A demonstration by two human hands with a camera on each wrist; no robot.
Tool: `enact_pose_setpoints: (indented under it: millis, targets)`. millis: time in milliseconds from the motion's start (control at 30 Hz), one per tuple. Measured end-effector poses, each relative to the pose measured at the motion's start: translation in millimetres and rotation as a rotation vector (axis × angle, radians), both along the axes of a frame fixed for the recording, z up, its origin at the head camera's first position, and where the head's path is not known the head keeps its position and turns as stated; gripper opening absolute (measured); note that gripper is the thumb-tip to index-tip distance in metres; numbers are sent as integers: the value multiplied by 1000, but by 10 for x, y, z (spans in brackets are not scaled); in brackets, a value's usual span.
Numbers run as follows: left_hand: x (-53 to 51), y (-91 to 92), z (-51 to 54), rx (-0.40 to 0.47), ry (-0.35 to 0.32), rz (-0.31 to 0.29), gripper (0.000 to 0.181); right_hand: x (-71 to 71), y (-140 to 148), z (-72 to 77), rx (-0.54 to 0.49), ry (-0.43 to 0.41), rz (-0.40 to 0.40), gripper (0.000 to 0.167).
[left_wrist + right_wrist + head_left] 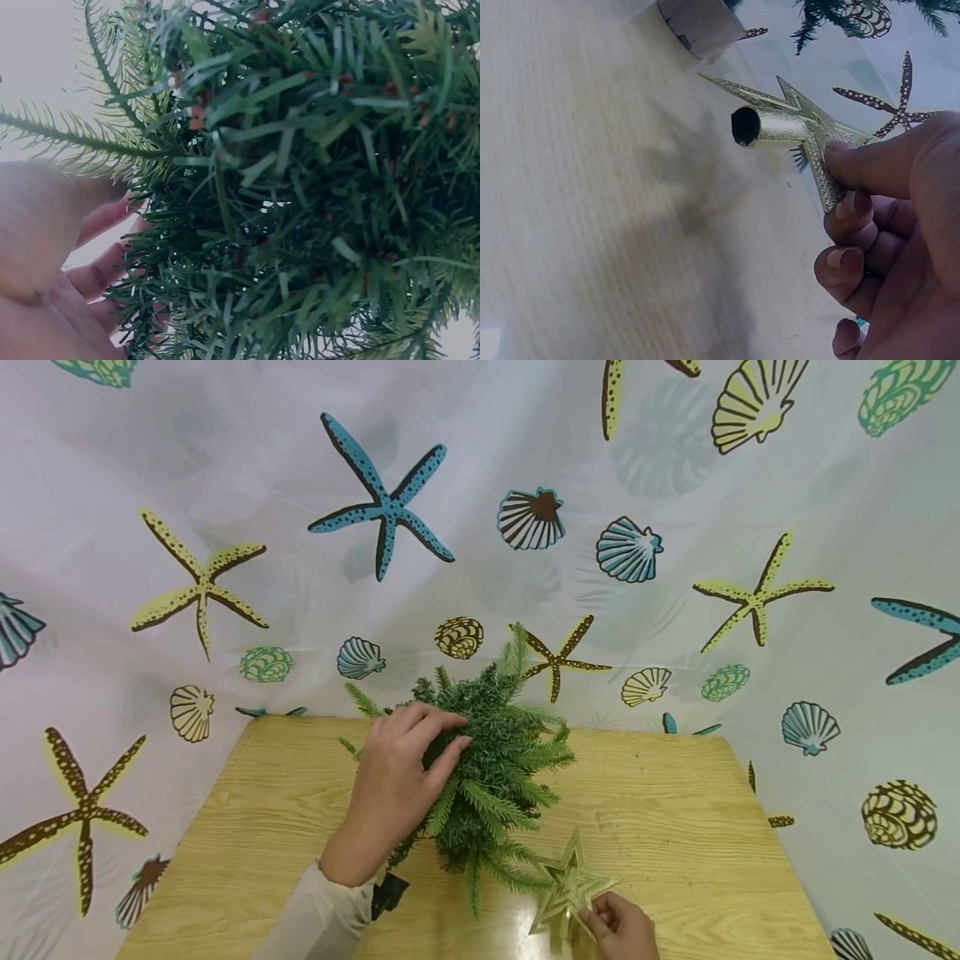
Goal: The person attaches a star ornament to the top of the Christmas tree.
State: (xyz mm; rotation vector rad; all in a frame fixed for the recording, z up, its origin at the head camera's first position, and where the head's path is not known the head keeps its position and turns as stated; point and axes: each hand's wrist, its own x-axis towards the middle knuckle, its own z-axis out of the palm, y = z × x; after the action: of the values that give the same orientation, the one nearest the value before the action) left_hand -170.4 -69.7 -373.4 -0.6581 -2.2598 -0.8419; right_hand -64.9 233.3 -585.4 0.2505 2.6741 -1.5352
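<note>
A small artificial Christmas tree (498,760) with dense green needles stands on the wooden table. My left hand (397,764) is at its upper left side, with bent fingers and thumb about the foliage. In the left wrist view the branches (300,165) fill most of the picture and hide the fingertips of the left hand (52,277). To the right of the tree's base, my right hand (618,927) pinches a gold star tree topper (572,883) by one point. Its hollow tube (776,126) points away from the right hand (900,202) in the right wrist view.
The light wooden table (675,810) carries the tree. A whitish cylindrical base (701,26) shows beneath the tree in the right wrist view. Behind and beside the table hangs a white curtain (480,585) printed with starfish and shells. A small black object (388,895) shows by the left sleeve.
</note>
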Motion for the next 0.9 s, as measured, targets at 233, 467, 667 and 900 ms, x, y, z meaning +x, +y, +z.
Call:
enact_pose_setpoints:
  millis: [233, 467, 667, 900]
  targets:
    - [-1, -9, 41, -42, -43, 0, 21, -15, 8, 119, -7, 35, -51, 14]
    - [-11, -12, 61, -48, -62, -6, 21, -27, 2, 174, -26, 64, -86, 16]
    - [-9, -9, 72, -71, -54, 2, 20, -39, -10, 249, -11, 52, -104, 15]
    - [-9, -6, 91, -95, -36, 4, 21, -48, -13, 358, 3, 73, -118, 12]
